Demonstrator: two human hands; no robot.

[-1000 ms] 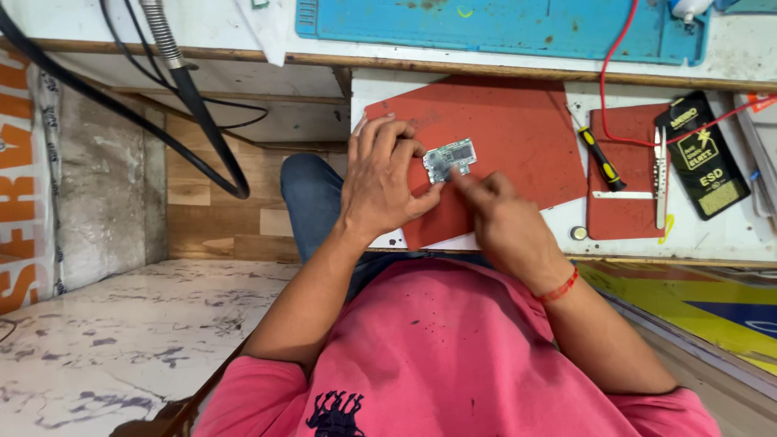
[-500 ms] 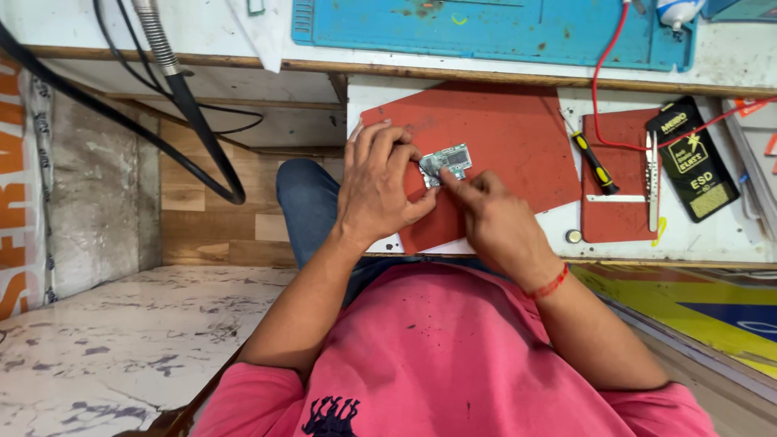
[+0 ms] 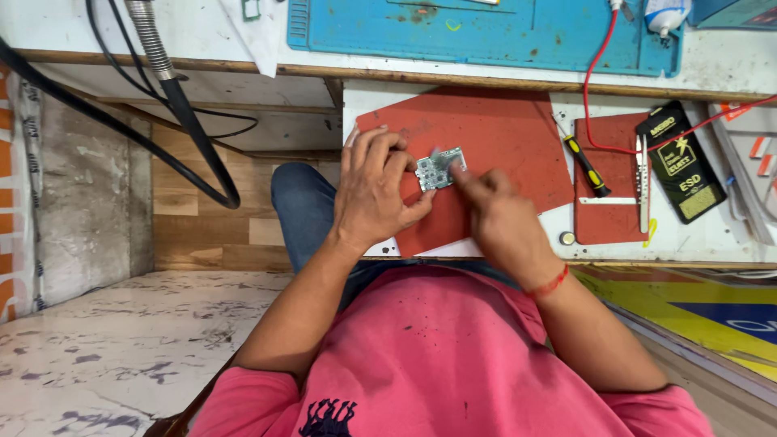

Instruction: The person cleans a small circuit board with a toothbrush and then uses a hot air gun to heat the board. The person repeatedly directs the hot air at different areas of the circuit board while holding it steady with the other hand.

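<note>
- Head view: circuit board (image 3: 440, 168), small and greenish-grey, sits just above the middle of the picture, over the large red mat (image 3: 494, 146).
- My left hand (image 3: 376, 193) is at 9 o'clock from the board, fingers curled round its left edge and thumb beneath, so it grips the board.
- My right hand (image 3: 502, 222) comes in from 4 o'clock, fingers bunched, fingertips (image 3: 461, 172) touching the board's right end; whether they pinch a tool I cannot tell.
- A red thread band (image 3: 552, 283) circles my right wrist.
- At 3 o'clock from the board lie a yellow-and-black screwdriver (image 3: 586, 166), a smaller red mat (image 3: 607, 186), metal tweezers (image 3: 642, 182) and a black packet (image 3: 680, 162).
- At 12 o'clock is a blue work mat (image 3: 486, 32), with a red wire (image 3: 599, 73) trailing down from it.
- Black cables (image 3: 194, 137) hang at 10 o'clock.
</note>
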